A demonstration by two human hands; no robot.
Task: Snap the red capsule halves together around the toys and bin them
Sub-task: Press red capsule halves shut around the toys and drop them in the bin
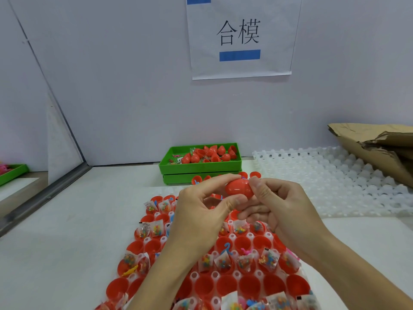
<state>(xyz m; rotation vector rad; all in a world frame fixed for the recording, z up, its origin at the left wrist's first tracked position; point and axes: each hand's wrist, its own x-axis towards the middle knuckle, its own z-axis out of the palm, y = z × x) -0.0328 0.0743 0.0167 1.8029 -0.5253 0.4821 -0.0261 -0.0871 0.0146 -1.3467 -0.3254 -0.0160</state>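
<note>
- Head view: both hands meet above the tray (143, 222) of red cups, which lies on the white worktop (67, 242).
- The left hand (201, 211) pinches the red capsule (238, 187) between thumb and fingertips; its grip is closed on it.
- The right hand (281, 204) curls its fingers round the capsule's other end.
- Beyond the tray stands a green bin (199, 167) holding red capsules.
- Toy packets (269, 259) sit in several tray cups.
</note>
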